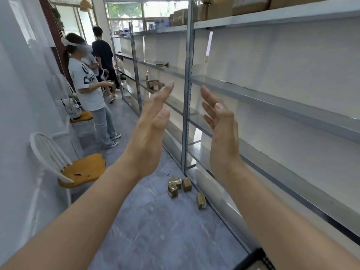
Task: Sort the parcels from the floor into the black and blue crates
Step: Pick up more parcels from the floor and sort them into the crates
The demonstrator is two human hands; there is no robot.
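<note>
Several small brown taped parcels lie on the grey floor beside the foot of the shelving: a cluster of three (176,185) and one apart (201,200) nearer the shelf. My left hand (153,131) and my right hand (221,131) are raised in front of me, palms facing each other, fingers straight, holding nothing. Both hang well above the parcels. A corner of a black crate (255,259) shows at the bottom edge under my right forearm. No blue crate is in view.
Grey metal shelving (272,90) runs along the right, with cardboard boxes (218,8) on top. White chairs with orange seats (83,170) stand by the left wall. Two people (87,90) stand further down the narrow aisle.
</note>
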